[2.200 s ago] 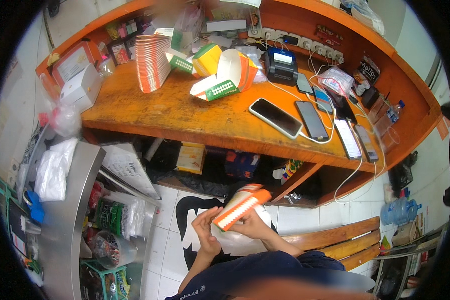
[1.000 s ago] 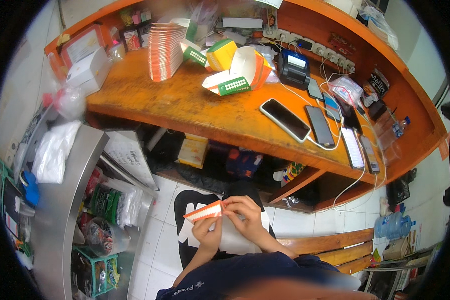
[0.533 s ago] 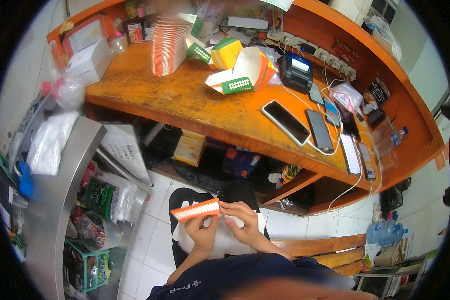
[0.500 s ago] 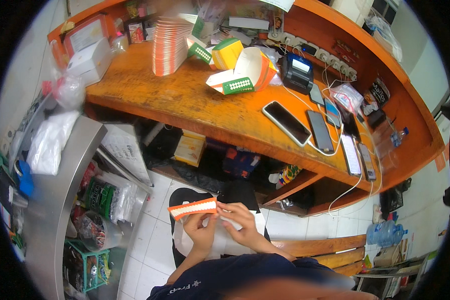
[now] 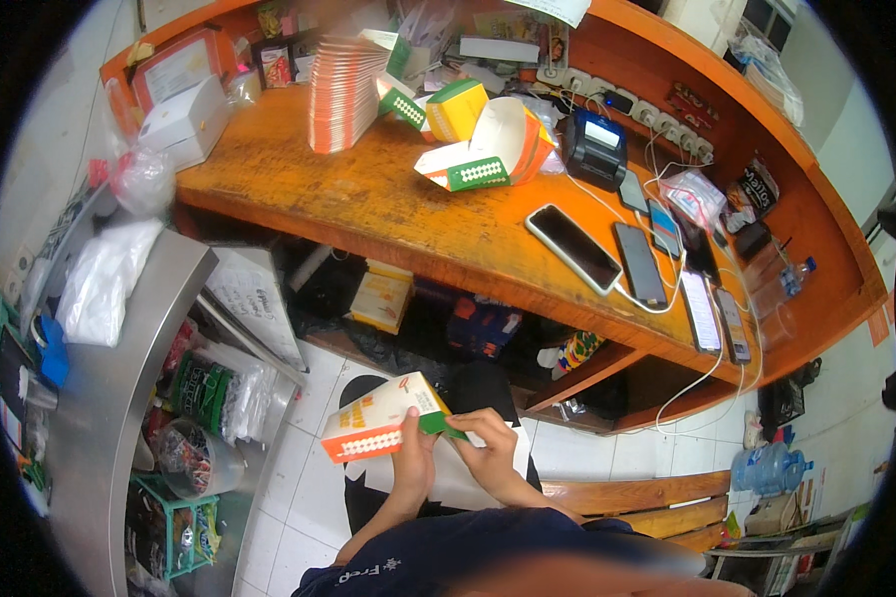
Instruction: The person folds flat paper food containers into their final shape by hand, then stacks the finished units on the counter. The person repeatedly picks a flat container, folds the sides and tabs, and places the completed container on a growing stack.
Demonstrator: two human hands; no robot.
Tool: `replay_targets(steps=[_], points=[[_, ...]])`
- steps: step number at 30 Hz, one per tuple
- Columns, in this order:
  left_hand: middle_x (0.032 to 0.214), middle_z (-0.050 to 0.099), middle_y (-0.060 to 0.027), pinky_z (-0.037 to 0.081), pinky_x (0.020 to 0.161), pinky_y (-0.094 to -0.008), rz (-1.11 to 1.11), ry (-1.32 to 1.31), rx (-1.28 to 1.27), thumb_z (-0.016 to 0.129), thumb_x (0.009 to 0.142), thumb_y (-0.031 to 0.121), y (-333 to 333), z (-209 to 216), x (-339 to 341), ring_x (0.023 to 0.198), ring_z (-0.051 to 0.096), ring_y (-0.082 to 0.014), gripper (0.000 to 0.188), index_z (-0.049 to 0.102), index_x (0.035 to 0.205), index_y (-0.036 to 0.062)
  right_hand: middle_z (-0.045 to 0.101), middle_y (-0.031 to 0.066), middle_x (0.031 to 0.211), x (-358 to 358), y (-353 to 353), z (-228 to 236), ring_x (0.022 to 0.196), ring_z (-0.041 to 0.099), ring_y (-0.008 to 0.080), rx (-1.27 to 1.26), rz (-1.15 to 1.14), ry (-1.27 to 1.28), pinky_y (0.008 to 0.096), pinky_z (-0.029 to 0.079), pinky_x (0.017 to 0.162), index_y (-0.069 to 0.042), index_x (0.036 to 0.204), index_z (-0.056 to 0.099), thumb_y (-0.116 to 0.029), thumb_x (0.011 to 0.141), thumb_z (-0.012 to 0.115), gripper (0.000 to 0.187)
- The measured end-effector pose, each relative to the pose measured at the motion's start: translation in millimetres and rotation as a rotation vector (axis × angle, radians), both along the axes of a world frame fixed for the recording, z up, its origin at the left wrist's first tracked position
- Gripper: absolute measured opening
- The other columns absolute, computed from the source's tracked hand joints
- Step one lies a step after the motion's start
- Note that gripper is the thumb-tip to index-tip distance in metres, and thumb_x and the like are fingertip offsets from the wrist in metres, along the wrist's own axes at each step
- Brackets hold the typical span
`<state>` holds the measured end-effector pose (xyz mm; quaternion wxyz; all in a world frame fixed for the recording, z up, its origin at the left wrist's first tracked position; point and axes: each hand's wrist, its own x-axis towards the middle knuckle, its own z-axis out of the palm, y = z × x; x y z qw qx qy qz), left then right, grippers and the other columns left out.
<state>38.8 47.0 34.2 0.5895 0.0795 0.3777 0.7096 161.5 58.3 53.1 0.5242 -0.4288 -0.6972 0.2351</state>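
Observation:
A white paper food box [image 5: 373,413] with orange and green ends is held above my lap, its broad printed face turned up. My left hand [image 5: 413,468] grips it from below, with the thumb lying over the near side. At the box's right end, my right hand [image 5: 488,453] pinches the green flap between thumb and fingers. White flat card or paper [image 5: 511,463] lies across my dark-trousered lap under both hands. Parts of the fingers are hidden behind the box.
On the wooden desk [image 5: 269,179] stand a tall stack of nested boxes [image 5: 343,97], a yellow box [image 5: 455,109] and an opened box [image 5: 478,164]. Phones on cables [image 5: 574,247] and a black printer [image 5: 594,149] sit to the right. A steel counter [image 5: 159,328] is at left.
The box has turned from a narrow, edge-on orange side to showing its broad white face. My right hand has shifted slightly right and now holds the green flap.

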Motion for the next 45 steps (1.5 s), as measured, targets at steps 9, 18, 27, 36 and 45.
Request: replay_targets(steps=[9, 18, 27, 36, 45], points=[[0.117, 0.061, -0.0105, 0.047, 0.088, -0.0302, 0.185, 1.088, 0.356, 0.067, 0.087, 0.006, -5.5, -13.8, -20.6, 0.104, 0.059, -0.0182, 0.038, 0.053, 0.122, -0.0009, 0.070, 0.0154, 0.099, 5.5, 5.5, 1.1, 0.092, 0.068, 0.0251, -0.032, 0.059, 0.200, 0.0319, 0.052, 0.082, 0.003, 0.089, 0.070, 0.007, 0.076, 0.070, 0.014], [0.123, 0.057, -0.0134, 0.043, 0.095, -0.0361, -0.336, 1.170, 0.510, 0.066, 0.088, 0.015, -27.1, -23.1, -37.3, 0.111, 0.055, -0.0244, 0.044, 0.050, 0.127, 0.0015, 0.068, 0.0157, 0.103, 1.3, 9.4, 14.3, 0.095, 0.066, 0.0253, -0.108, 0.148, 0.064, 0.0318, 0.051, 0.081, 0.000, 0.093, 0.068, -0.001, 0.079, 0.071, 0.014], [0.126, 0.053, -0.0161, 0.038, 0.100, -0.0418, -0.546, 1.240, 0.485, 0.066, 0.087, 0.020, -14.2, -30.2, -9.8, 0.116, 0.052, -0.0306, 0.049, 0.049, 0.130, 0.0034, 0.065, 0.0201, 0.089, 5.9, 7.4, -26.5, 0.080, 0.068, 0.0326, -0.264, 0.117, -0.051, 0.0361, 0.053, 0.064, -0.002, 0.104, 0.054, -0.007, 0.083, 0.064, 0.024], [0.089, 0.065, -0.0105, 0.049, 0.072, -0.0354, -0.544, 1.589, 0.417, 0.070, 0.081, 0.017, -36.7, -66.8, -10.5, 0.085, 0.061, -0.0258, 0.022, 0.070, 0.100, 0.0063, 0.064, 0.0200, 0.076, 32.9, 20.0, -103.9, 0.070, 0.067, 0.0295, -0.702, 0.152, -0.203, 0.0356, 0.053, 0.059, 0.000, 0.121, 0.049, -0.004, 0.086, 0.060, 0.036], [0.075, 0.066, -0.0041, 0.047, 0.055, -0.0226, -0.303, 0.767, -0.170, 0.065, 0.090, 0.015, -42.1, -131.8, -14.0, 0.061, 0.060, -0.0084, 0.021, 0.067, 0.093, -0.0062, 0.069, 0.0082, 0.087, 32.7, 3.7, -120.8, 0.079, 0.066, 0.0123, -0.720, 0.171, -0.146, 0.0252, 0.053, 0.069, 0.000, 0.099, 0.066, -0.007, 0.083, 0.070, 0.018]])
